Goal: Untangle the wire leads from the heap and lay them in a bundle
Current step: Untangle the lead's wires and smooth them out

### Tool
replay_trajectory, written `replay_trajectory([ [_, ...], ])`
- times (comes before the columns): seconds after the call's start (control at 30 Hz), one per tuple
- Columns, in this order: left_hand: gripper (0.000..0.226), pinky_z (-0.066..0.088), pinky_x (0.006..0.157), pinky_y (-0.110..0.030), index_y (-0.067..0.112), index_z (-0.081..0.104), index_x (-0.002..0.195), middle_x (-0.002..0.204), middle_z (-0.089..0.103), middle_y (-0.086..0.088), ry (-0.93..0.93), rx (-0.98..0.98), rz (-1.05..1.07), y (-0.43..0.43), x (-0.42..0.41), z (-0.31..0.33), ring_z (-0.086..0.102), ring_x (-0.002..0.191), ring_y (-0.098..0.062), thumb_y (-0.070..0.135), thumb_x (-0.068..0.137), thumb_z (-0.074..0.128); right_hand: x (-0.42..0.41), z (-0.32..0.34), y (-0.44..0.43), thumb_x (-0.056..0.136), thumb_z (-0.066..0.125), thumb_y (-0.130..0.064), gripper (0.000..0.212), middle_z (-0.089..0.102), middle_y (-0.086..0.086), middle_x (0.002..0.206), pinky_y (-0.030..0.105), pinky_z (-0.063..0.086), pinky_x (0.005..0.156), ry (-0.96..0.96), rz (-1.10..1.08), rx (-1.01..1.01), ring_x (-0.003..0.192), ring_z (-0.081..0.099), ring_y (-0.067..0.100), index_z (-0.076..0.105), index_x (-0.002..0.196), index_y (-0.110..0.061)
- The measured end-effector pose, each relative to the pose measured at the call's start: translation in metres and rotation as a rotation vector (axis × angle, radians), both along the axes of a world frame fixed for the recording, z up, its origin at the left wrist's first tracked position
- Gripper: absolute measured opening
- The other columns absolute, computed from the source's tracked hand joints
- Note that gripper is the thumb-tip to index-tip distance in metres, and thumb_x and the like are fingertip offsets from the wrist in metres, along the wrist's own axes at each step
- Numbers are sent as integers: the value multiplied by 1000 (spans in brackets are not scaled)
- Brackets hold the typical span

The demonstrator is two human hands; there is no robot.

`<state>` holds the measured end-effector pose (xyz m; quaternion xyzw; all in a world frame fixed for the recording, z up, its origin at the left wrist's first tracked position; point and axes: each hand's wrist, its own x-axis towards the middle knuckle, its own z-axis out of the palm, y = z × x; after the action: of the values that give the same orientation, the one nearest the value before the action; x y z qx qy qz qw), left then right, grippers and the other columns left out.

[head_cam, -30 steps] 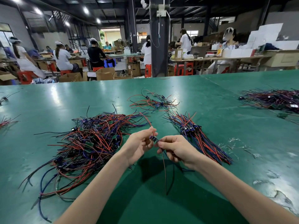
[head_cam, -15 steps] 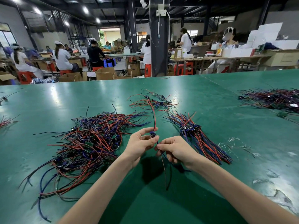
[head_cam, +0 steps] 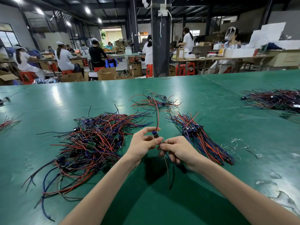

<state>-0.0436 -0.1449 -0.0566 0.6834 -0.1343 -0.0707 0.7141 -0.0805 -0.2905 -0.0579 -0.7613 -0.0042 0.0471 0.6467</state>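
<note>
You have no readable text, label or number in view. The brown cardboard box point(head_cam: 179, 54) on the long far workbench point(head_cam: 227, 57) may carry print on its pale front panel, but it is too small and blurred to read.

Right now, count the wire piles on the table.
6: heap near left, bundle near right, loose pile mid-table, dark pile far right, two small bunches at the left edge. More may lie off-frame.

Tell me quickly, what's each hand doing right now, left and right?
Left hand: closed, pinching one wire lead at its blue middle part.
Right hand: closed, pinching the same wire lead just below that.
</note>
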Motion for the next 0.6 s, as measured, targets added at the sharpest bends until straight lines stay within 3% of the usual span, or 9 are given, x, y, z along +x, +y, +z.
replay_trajectory([
  [0.17,29,57,59,-26,4,58,104,59,66,-3,-68,-8,19,-1,2,-5,65,55,-14,-10,80,67,-1,1,1,91,58,-8,17,68,-1,56,14,22,28,-1,-2,-21,28,37,4,67,78,-3],
  [0.37,31,57,78,-37,18,63,97,66,71,-5,-225,83,97,0,4,-7,70,69,-22,-3,77,73,0,2,-1,91,59,-11,18,69,5,58,14,20,29,36,-32,-38,26,33,5,68,78,-1],
  [0.6,28,58,65,-28,8,65,96,65,66,-7,-105,-129,181,1,7,4,68,61,-20,-12,77,68,0,3,-3,89,62,-11,20,71,10,64,13,18,32,60,-19,-75,29,29,8,70,71,-5],
])
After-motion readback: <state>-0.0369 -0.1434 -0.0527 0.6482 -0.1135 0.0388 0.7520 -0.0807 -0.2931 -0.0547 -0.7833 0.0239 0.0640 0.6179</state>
